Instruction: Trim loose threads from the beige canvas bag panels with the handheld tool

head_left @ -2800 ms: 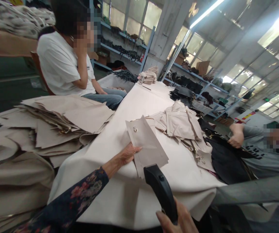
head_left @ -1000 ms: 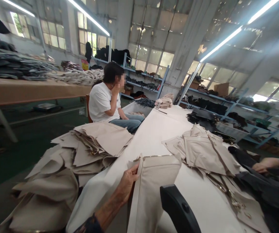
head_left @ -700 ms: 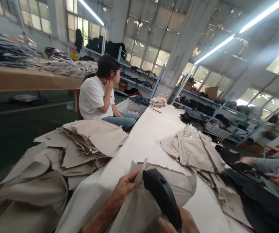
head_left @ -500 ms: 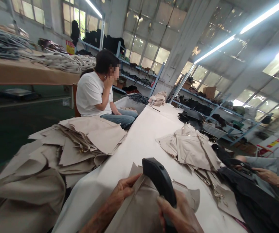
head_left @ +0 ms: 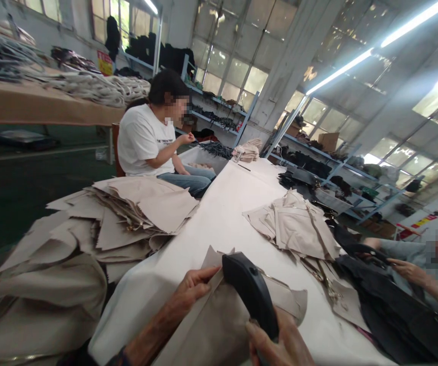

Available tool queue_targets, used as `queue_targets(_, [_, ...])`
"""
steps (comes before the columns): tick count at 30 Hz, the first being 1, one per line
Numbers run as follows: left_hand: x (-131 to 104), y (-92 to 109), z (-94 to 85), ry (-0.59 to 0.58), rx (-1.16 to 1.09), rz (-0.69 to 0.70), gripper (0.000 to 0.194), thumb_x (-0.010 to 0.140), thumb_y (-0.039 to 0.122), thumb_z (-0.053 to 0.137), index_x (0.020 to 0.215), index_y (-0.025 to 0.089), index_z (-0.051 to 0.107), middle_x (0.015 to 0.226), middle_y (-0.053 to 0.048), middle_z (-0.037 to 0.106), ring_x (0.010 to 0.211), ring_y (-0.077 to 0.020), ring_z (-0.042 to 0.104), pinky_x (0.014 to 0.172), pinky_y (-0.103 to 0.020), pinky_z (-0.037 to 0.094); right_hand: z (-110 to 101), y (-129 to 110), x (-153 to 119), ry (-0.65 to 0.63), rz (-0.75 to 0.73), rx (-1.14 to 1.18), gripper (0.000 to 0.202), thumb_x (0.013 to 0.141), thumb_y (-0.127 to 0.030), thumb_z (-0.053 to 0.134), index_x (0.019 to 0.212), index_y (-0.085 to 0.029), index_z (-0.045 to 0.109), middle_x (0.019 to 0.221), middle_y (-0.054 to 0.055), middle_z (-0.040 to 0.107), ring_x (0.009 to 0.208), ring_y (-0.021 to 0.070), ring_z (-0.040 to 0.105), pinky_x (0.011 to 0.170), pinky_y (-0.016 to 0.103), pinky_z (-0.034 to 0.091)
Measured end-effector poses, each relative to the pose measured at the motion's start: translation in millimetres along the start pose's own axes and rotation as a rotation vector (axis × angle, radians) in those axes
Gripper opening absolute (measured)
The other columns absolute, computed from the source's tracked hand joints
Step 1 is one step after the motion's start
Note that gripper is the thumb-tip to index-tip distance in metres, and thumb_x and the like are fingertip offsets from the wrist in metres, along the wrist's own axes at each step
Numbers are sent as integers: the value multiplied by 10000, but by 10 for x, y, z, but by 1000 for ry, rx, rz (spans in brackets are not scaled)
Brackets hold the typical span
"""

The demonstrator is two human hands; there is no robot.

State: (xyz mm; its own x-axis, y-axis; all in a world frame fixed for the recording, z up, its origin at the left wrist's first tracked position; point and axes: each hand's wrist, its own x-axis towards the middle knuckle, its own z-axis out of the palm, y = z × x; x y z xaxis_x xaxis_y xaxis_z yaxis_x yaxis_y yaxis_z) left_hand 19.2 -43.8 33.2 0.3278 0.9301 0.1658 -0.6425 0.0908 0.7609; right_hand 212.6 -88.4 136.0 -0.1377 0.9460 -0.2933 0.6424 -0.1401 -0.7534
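The right hand is curled round the lower end of a curved black handheld tool, thumb on the near side and fingers wrapped behind, with no visible gap in the grip. The tool's long axis slants from that hand up and to the left, so its blunt head sits at the far end, over the strip edge of a beige fabric piece. The left hand is closed in a pinch on that same edge, thumb and forefinger together, its fingertips just left of the tool head; it is the nearer hand to the edge, while the right works at the tool's length. The edge runs from the head down and left toward the wearer, roughly crosswise to the tool, and this crossing, close by the left fingertips, looks like the relation that matters most. Whether the head presses on the fabric or hovers above it cannot be told. A zip shows on the piece, right of the tool. Beyond lies the pale desk, with one beige pile to its left and another beige stack on its right side.
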Motion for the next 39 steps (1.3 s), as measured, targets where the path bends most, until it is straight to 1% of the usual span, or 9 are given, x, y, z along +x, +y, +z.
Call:
queue_targets(3, [-31,158,113,10,478,88,436,801,292,506,1198,151,617,1089,-115,661,1016,-270,583,891,-385,442,-66,-29,-1,44,-2,37,390,796,-558,496,757,-171,515,490,-27,541,456,121,521,453,209,408])
queue_targets(7, [-3,311,357,22,1270,295,543,771,42,389,1275,185,533,1069,-93,609,1018,-213,543,897,-362,454,-369,-65,-166,181,-9,33,409,818,-570,472,696,-180,492,494,-26,525,450,114,504,445,210,388])
queue_targets(10, [43,150,593,-93,1701,529,548,767,-16,377,1294,99,476,983,-118,586,931,-231,531,850,-402,469,-561,-13,-458,262,10,-25,405,836,-549,460,656,-188,497,505,-30,522,474,113,502,490,218,392])
queue_targets(13, [52,-226,738,-171,1953,677,415,828,12,374,1225,23,493,917,-134,578,850,-245,521,787,-429,463,-632,101,-793,320,54,-89,398,839,-533,459,628,-197,494,520,-22,542,520,126,522,549,225,408])
queue_targets(17, [12,-692,671,-308,2054,725,380,849,-3,342,1193,30,501,928,-130,576,844,-235,523,766,-409,447,-629,286,-1125,325,170,-118,381,840,-512,462,635,-195,512,505,-20,550,528,139,546,580,226,430])
queue_targets(21, [-33,-817,524,-430,2045,830,384,868,12,339,1225,21,480,910,-135,581,837,-240,530,747,-419,437,-630,460,-1255,274,233,-105,385,843,-509,459,641,-185,508,495,-23,535,501,132,546,523,215,431])
queue_targets(26, [-68,-718,513,-530,2015,944,362,857,-1,370,1193,5,507,913,-138,586,802,-229,532,722,-415,441,-550,580,-1250,195,208,-50,358,858,-430,485,608,-174,503,479,-29,527,463,110,536,484,192,423])
queue_targets(34, [-251,-596,612,-525,1944,1065,362,836,3,422,1189,29,502,909,-127,578,818,-226,525,764,-429,448,-296,755,-991,131,185,165,273,824,-404,547,724,-157,486,511,-49,510,418,85,484,395,187,428])
queue_targets(39, [-58,-38,394,-397,1863,918,376,801,-20,369,1133,80,516,904,-91,548,853,-194,523,780,-336,468,-454,856,-962,256,162,153,320,836,-449,509,688,-167,488,483,-46,498,406,90,487,391,188,422])
